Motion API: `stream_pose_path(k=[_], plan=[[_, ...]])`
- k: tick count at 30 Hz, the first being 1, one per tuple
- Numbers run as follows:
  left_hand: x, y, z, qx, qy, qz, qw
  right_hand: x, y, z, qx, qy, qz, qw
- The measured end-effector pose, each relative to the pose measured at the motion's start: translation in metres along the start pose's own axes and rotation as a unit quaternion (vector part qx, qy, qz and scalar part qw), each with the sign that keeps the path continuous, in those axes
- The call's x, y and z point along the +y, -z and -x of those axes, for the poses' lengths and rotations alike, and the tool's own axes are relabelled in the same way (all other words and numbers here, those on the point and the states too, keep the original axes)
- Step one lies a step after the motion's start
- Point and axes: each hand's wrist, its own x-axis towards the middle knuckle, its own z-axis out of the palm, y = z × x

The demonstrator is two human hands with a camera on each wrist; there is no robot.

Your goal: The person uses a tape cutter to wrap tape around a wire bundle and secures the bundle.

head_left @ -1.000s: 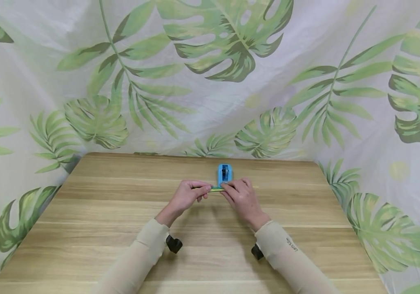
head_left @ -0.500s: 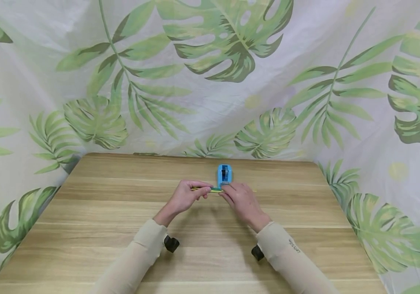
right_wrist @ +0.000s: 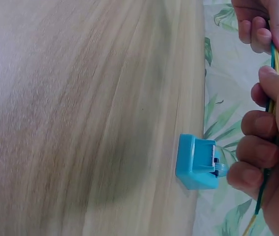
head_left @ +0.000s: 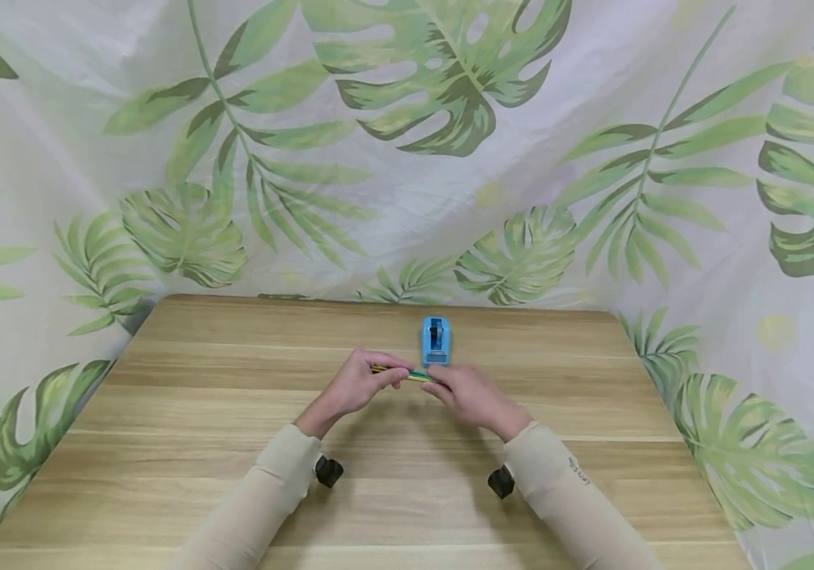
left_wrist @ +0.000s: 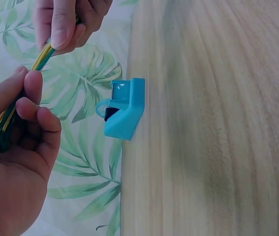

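Both hands hold a bundle of thin green and yellow wire-like strands (head_left: 419, 377) just in front of a blue tape dispenser (head_left: 436, 342). The left hand (head_left: 357, 384) pinches it between thumb and fingertips, and its left part lies inside that palm in the left wrist view. A short bare stretch of the bundle (left_wrist: 42, 58) shows between the hands. The right hand (head_left: 478, 397) grips the other part with curled fingers. Below that hand in the right wrist view, a green end (right_wrist: 260, 199) sticks out with a thin yellow strand (right_wrist: 250, 225) running further.
The dispenser (left_wrist: 124, 108) stands on the wooden table (head_left: 250, 443) near its far edge, its toothed cutter toward the hands. A leaf-patterned cloth (head_left: 407, 198) hangs behind the table. Black wrist cameras (head_left: 329, 472) sit at both sleeve cuffs.
The right hand has drawn slightly back from the dispenser's front and its fingers have closed further round the bundle. The bundle now slants down to the right. The left hand barely moved.
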Motion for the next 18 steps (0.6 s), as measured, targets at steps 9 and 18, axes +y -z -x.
stream_pose_path(k=[9,18], plan=[[-0.004,0.002,0.001,-0.025,0.000,-0.017,0.9995,-0.003,0.005,-0.002,-0.090,-0.038,-0.093,0.9909],[-0.011,0.011,0.006,-0.039,0.023,-0.013,0.9989,0.002,0.008,0.003,-0.130,-0.054,-0.165,0.9761]])
